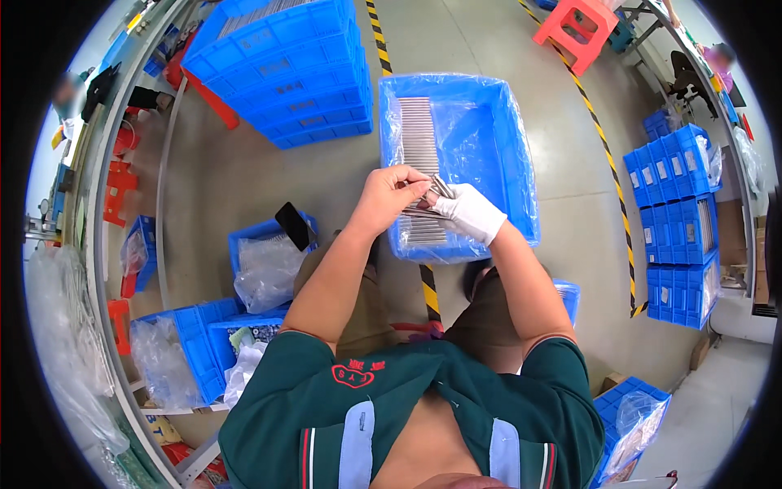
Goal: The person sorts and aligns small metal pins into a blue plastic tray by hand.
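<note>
Over a blue plastic bin (pixel 525 155) lined with clear film, my two hands meet. My right hand (pixel 474 213), in a white glove, is closed around several slim silvery metal rods (pixel 441 187), whose ends poke out past the fingers. My bare left hand (pixel 384 197) is pinched at the same bunch, thumb and fingertips against the rods; exactly which rod it grips is partly hidden. Beneath the hands, a long row of similar metal rods (pixel 418 134) lies side by side along the bin's left wall. Bare film covers the bin's right part.
Stacked blue crates (pixel 305 85) stand beyond my left arm. Left of my legs are open crates (pixel 191 350) with plastic bags and a dark phone (pixel 294 226). More stacked crates (pixel 676 228) stand at right, past striped floor tape (pixel 607 155). A red stool (pixel 580 33) is far right.
</note>
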